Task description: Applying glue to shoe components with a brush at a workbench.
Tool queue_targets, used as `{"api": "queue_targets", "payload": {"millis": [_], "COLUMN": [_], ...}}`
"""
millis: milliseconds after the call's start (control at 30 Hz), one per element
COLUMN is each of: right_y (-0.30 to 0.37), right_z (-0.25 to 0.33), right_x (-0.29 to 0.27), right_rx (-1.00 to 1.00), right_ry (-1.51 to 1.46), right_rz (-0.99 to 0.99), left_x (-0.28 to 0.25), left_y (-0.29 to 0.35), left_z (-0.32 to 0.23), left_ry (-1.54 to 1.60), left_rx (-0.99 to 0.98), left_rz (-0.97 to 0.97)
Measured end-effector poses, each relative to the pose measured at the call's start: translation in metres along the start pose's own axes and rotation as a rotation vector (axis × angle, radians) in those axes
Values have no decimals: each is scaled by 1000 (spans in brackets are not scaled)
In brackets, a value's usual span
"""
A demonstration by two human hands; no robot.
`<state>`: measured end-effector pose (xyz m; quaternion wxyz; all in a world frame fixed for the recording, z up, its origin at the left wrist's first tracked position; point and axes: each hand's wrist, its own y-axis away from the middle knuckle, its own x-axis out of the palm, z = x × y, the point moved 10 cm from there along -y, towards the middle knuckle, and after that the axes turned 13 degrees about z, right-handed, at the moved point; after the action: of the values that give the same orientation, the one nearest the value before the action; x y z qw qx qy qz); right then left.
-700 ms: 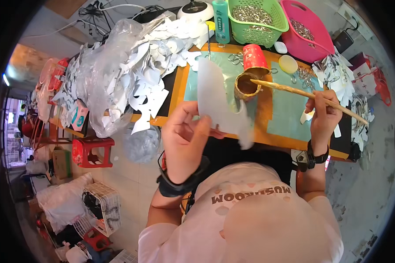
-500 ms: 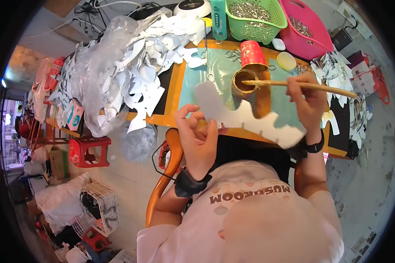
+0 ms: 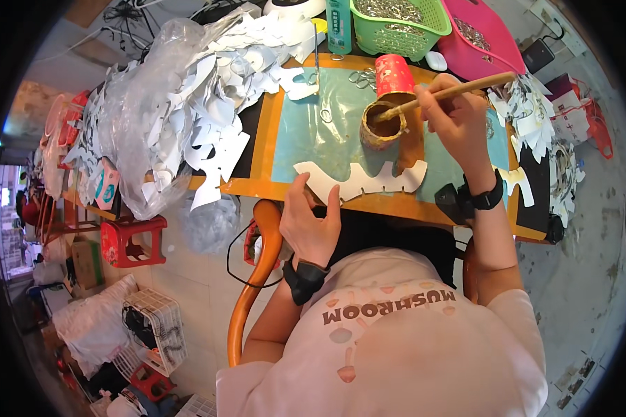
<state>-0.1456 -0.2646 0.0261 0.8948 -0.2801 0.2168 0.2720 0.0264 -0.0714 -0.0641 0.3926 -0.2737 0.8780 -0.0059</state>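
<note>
My left hand (image 3: 311, 224) pinches the left end of a white cut-out piece (image 3: 368, 184) with a wavy upper edge and small slits below. That piece lies low over the near edge of the green mat (image 3: 295, 149). In my right hand (image 3: 459, 121) is a wooden-handled brush (image 3: 466, 86), its tip inside a small paste-stained cup (image 3: 382, 140). A red patterned cup (image 3: 394, 74) stands right behind the stained one. Whether the brush tip touches the cup's contents I cannot tell.
Heaped white cut pieces (image 3: 215, 90) and clear plastic fill the table's left. Behind are a teal bottle (image 3: 339, 28), a green basket (image 3: 401, 31) and a pink basket (image 3: 483, 42), both baskets with metal rings. More white pieces (image 3: 525, 121) lie at the right. A red stool (image 3: 133, 240) stands left.
The white piece has come down from a raised, tilted position to the table edge, with my left hand. My right hand has moved left and up, and the brush now slants more steeply in the cup.
</note>
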Motion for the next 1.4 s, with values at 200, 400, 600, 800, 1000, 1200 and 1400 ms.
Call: {"api": "queue_targets", "payload": {"millis": [200,400,600,800,1000,1200,1400], "right_y": [-12,-11,15,47,67,49,22], "right_z": [4,13,-12,-55,-105,-101,-12], "right_x": [11,9,-35,-52,-35,-29,-52], "right_rx": [-2,-38,145,295,514,295,-139], "right_ry": [47,126,-224,-474,-890,-1635,-1857], "right_rz": [136,145,-189,-391,-457,-424,-236], "left_x": [3,5,7,13,10,10,12], "left_y": [-12,-7,-4,0,2,4,3], "left_z": [-13,-9,-6,7,6,8,19], "left_ry": [30,56,21,5,10,-32,24], "left_rx": [187,189,234,230,226,243,197], "left_rz": [27,78,129,141,120,130,151]}}
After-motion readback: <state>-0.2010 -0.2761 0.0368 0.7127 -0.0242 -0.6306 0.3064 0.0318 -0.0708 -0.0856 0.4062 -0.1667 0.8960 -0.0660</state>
